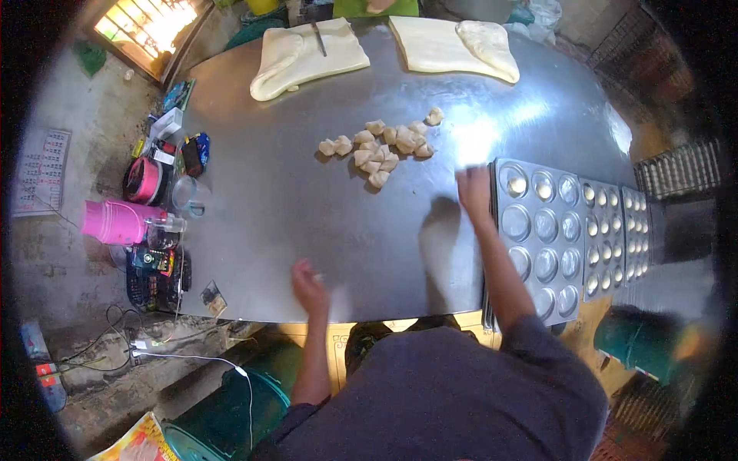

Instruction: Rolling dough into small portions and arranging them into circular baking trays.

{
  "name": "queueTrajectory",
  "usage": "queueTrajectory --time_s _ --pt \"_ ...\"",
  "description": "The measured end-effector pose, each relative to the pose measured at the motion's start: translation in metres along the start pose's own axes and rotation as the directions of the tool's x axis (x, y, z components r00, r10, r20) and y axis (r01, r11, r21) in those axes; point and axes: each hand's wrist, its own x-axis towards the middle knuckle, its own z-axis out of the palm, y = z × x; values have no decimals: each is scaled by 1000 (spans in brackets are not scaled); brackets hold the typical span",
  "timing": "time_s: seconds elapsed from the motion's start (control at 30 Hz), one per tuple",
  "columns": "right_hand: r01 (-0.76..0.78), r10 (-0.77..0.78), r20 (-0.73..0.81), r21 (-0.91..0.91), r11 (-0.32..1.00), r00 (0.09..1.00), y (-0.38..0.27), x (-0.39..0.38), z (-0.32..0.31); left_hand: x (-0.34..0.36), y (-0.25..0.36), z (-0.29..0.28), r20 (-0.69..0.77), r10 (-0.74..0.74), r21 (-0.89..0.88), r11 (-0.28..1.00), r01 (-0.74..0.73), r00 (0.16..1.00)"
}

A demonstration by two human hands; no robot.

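Note:
My left hand [309,288] is low over the steel table [261,215], fingers curled and blurred, around something I cannot make out. My right hand [473,188], also curled, is at the left edge of a round-welled tray [538,230]; its contents are hidden. This tray has pale dough balls in two top wells [516,186]. Several small dough pieces [377,154] lie clustered ahead of my hands. Two more trays [602,238] [636,230] to the right hold dough balls. At the back lie two folded dough slabs [284,65] [427,46], a knife [318,40] on the left one.
Along the table's left side are a pink bucket [115,221], a red-and-black round item [142,180], a clear cup [188,196] and cables. Green bins [192,430] [638,346] stand below on both sides. A wire rack [676,165] is at the right.

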Motion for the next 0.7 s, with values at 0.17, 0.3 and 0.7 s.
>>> queueTrajectory --time_s 0.17,0.3,0.7 --pt "-81 104 247 -100 992 963 -66 -160 30 23 5 18 370 -90 560 816 -145 925" --pt "380 -369 91 -200 903 925 -46 -80 50 109 -21 70 447 647 439 444 -781 618" --pt "521 -518 110 3 854 848 -80 -119 66 30 1 58 501 432 402 652 -643 750"
